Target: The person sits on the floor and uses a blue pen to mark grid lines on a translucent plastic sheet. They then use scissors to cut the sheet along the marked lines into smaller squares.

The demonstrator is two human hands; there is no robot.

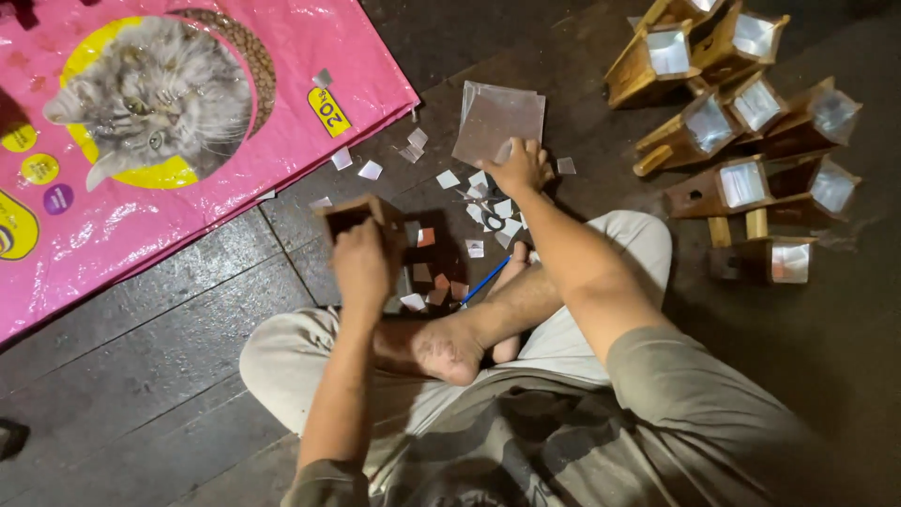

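A: What is in the left hand [361,263]?

B: A small wooden box [349,214], a little left of the frame's middle. The fingers are closed around it and lift it above the floor, with the open side turned up, probably so the person can look inside.

A: And the right hand [519,167]?

B: It reaches forward to the upper middle. The fingers press down on the near corner of a stack of clear plastic sheets [496,120]; I cannot tell if they pinch one sheet or only touch it.

A: What lies between the hands?

B: Many small cut pieces [449,178] of the same plastic, scattered before the crossed legs, and a blue pen [485,280] just beside the foot. I think they stay close so the hands can reach them.

A: And further out?

B: In the upper right, a group of similar wooden boxes [741,183] with shiny covers, laid together. In the upper left, a pink sack [310,56] with a cat picture, spread flat. All rests on a dark wooden floor [141,376]; the room is dim.
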